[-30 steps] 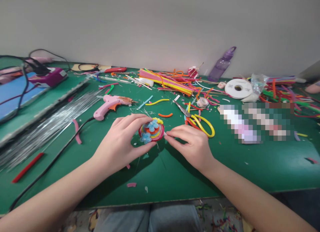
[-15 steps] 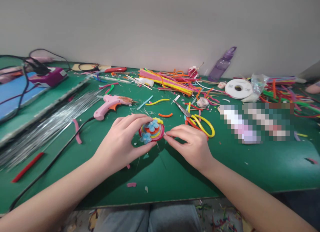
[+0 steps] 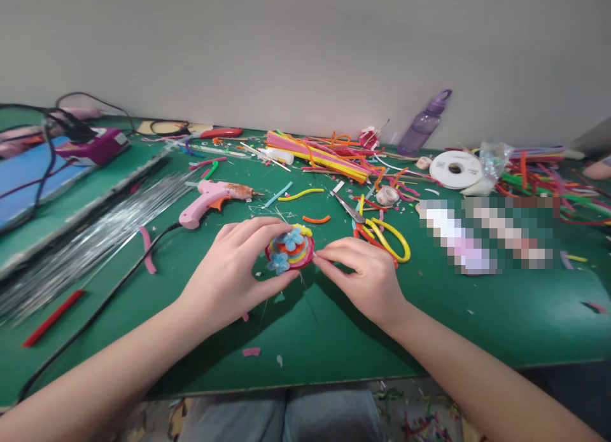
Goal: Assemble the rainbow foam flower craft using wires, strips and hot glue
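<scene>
My left hand (image 3: 226, 261) grips a small round craft piece (image 3: 302, 258) between fingers and thumb, above the green table. The piece has coiled bands in pink, yellow, orange and blue, with light blue flowers and a bit of yellow on top. At its right edge, my right hand (image 3: 370, 276) is closed in a pinch. A tiny pale bit shows at those fingertips, too small to name. Thin glue-like strands hang below the piece. Behind the right hand lie scissors (image 3: 352, 208) with yellow and orange handles. An orange pipe cleaner piece (image 3: 316, 219) rests just beyond the craft piece.
Left of centre lies a pink glue gun (image 3: 210, 200), its black cord (image 3: 114, 283) running to the front left. Pipe cleaners (image 3: 319, 157) are heaped at the back, beside a purple bottle (image 3: 422, 127) and a white spool (image 3: 442, 168). A purple power block (image 3: 98, 146) stands far left.
</scene>
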